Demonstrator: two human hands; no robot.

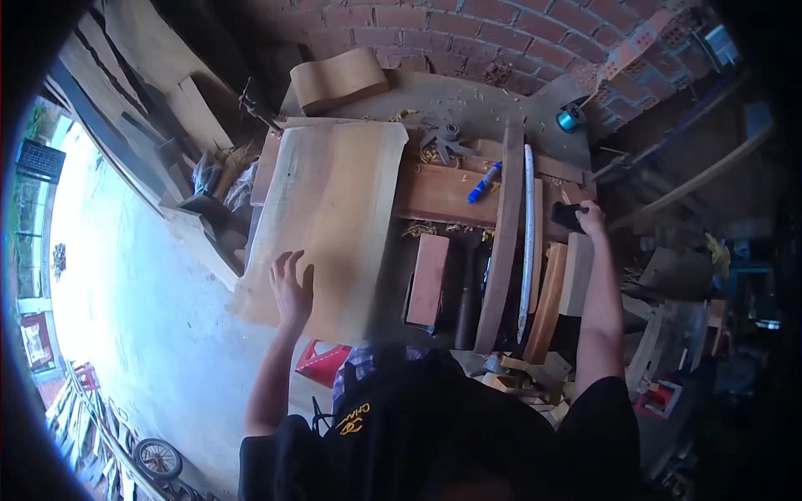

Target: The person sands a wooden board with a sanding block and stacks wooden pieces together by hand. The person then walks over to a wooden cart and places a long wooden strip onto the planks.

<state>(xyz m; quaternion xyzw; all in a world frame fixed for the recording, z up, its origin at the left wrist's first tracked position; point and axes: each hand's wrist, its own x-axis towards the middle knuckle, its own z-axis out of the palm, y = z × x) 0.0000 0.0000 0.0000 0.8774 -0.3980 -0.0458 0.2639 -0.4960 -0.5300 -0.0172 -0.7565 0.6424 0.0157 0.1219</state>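
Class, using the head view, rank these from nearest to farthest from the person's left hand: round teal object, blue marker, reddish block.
1. Reddish block: right of the left hand.
2. Blue marker: farther right, beyond the block.
3. Round teal object: back right.

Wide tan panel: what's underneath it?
Past the wide tan panel, a reddish-brown plank shows at its right edge. What lies directly beneath is covered; I can't tell whether the plank continues under it.
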